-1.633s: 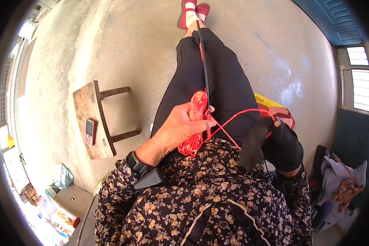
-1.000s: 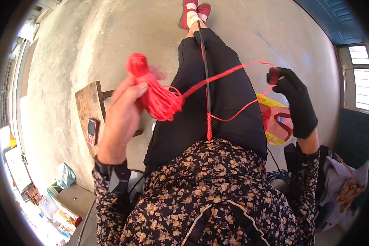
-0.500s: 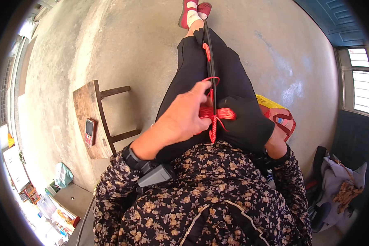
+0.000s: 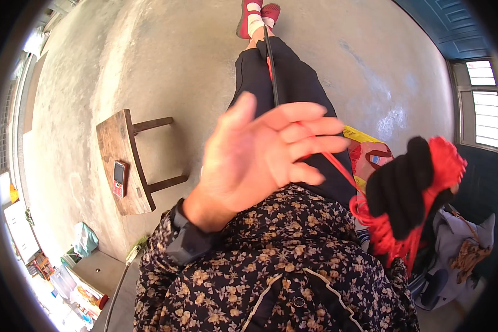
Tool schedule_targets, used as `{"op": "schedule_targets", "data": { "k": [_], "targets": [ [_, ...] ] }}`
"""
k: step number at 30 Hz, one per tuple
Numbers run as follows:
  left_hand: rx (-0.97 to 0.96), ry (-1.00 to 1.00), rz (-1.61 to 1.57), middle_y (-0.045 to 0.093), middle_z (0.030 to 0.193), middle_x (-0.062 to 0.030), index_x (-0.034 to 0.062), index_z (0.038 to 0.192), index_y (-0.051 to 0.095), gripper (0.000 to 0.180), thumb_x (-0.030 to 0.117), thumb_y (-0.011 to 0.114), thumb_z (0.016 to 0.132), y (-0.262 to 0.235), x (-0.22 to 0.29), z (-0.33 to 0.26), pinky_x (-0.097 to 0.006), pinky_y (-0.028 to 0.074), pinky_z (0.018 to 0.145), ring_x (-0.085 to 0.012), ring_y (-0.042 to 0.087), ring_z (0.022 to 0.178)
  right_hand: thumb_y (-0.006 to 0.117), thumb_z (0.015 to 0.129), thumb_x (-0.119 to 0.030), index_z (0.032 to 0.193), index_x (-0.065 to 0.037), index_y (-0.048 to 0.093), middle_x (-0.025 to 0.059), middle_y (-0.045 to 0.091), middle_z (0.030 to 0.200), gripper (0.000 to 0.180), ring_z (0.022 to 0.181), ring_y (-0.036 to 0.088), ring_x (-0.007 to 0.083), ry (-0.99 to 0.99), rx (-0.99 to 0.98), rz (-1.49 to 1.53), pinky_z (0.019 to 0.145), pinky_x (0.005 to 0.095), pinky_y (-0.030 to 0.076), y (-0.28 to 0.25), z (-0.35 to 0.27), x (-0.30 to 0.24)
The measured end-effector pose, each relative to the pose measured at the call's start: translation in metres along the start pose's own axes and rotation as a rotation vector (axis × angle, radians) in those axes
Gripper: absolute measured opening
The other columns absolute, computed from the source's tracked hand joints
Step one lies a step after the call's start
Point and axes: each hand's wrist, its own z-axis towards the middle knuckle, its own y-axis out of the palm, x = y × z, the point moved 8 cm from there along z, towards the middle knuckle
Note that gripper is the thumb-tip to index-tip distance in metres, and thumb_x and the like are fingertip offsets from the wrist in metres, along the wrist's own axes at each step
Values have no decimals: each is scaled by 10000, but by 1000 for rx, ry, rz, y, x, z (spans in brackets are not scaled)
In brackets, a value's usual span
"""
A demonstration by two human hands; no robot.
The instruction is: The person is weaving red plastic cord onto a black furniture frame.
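- At the right of the frame, the gloved right hand (image 4: pixel 401 188) is closed around a bundle of red cord (image 4: pixel 448 163).
- Mid-frame, the bare left hand (image 4: pixel 257 157) opens wide, palm showing; a red strand (image 4: pixel 337 166) reaches behind it, contact unclear.
- Top centre, a black rod (image 4: pixel 273 72) extends over trousered legs (image 4: pixel 299 72).
- Left of centre, a phone (image 4: pixel 120 178) rests on a wooden stool (image 4: pixel 116 138).

The looped cord bundle (image 4: pixel 447 163) is bright red throughout; the right hand (image 4: pixel 403 185) wears a plain black fabric glove (image 4: pixel 379 188). The long thin rod (image 4: pixel 274 83) is black. The fabric blouse (image 4: pixel 271 243) bears a tan floral print on black. The wooden stool (image 4: pixel 122 133) is brown.
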Motion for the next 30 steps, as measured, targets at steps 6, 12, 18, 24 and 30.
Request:
{"op": "schedule_targets", "data": {
  "k": [6, 12, 18, 24, 30],
  "targets": [
    [300, 12, 249, 679, 1046, -125, 14, 1260, 549, 442, 398, 488, 1050, -44, 35, -76, -239, 493, 561, -188, 673, 916, 642, 957, -212, 1149, -26, 625, 50, 681, 1015, 268, 911, 643, 118, 169, 539, -593, 841, 326, 508, -66, -29, 53],
    [571, -49, 512, 650, 816, -55, 10, 1253, 560, 328, 216, 619, 1005, -66, 32, -123, -185, 425, 456, -99, 594, 632, 787, 870, -194, 1130, -7, 669, 39, 708, 982, 340, 876, 620, 104, 700, 431, -695, 828, 285, 509, -87, -24, 138],
    [718, -176, 990, 700, 904, -76, 13, 936, 709, 158, 161, 669, 977, -86, 39, -108, -223, 516, 540, -117, 660, 702, 765, 882, -133, 1172, -30, 652, 21, 698, 995, 328, 894, 599, 67, 793, 378, -731, 811, 258, 504, -80, -17, 147],
    [604, 17, 437, 533, 1422, -285, 50, 1018, 679, 244, 268, 571, 1026, -66, 38, -104, -249, 568, 653, -249, 686, 977, 796, 853, -210, 1213, -9, 638, 107, 724, 994, 442, 891, 661, 149, 656, 351, -932, 838, 333, 527, -81, -14, 143],
    [448, -111, 466, 700, 1162, -193, -17, 1372, 518, 413, 207, 550, 1026, -48, 51, -120, -173, 275, 360, -28, 400, 470, 807, 838, -228, 1251, -25, 632, 140, 733, 1005, 493, 902, 690, 205, 705, 351, -1018, 859, 345, 530, -82, -18, 140]
  ]
}}
